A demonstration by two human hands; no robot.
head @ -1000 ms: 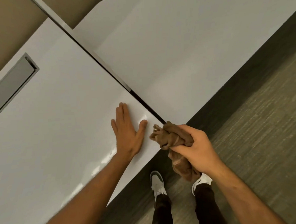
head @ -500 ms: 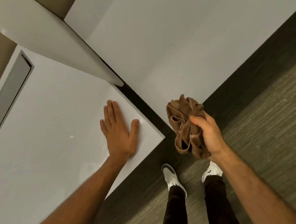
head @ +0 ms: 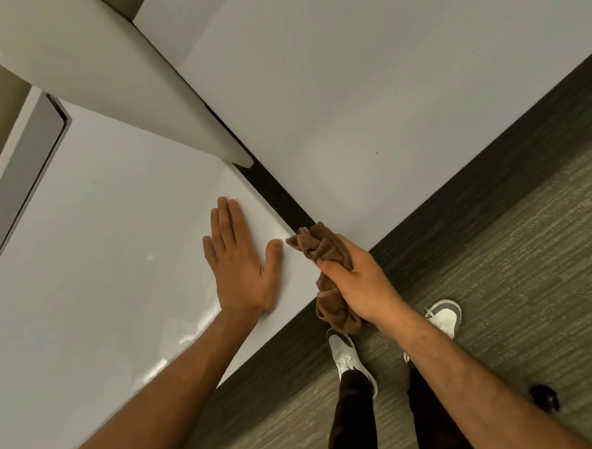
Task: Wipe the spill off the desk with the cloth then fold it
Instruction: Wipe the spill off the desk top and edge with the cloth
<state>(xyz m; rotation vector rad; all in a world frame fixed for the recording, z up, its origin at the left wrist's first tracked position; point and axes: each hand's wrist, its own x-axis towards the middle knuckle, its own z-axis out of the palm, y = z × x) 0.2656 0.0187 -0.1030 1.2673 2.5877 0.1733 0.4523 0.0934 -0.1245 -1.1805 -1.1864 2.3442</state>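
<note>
A bunched brown cloth point(head: 318, 245) is gripped in my right hand point(head: 357, 283) at the near right corner of the white desk point(head: 100, 251). The cloth's upper end touches the desk corner and its lower end hangs below my fist, over the floor. My left hand point(head: 240, 265) lies flat on the desk, fingers straight, just left of the cloth. Shiny wet streaks point(head: 190, 333) show on the desk beside my left forearm.
A white panel point(head: 108, 76) overhangs the desk's far side. A second white desk point(head: 367, 100) lies to the right across a dark gap point(head: 276, 194). A grey recessed flap point(head: 21, 170) sits at the desk's left. Below are carpet, my two white shoes, and a small dark object point(head: 545, 396).
My right hand has brought the cloth down and left, from in the air over the gap back onto the desk corner. My left hand stays flat on the desk.
</note>
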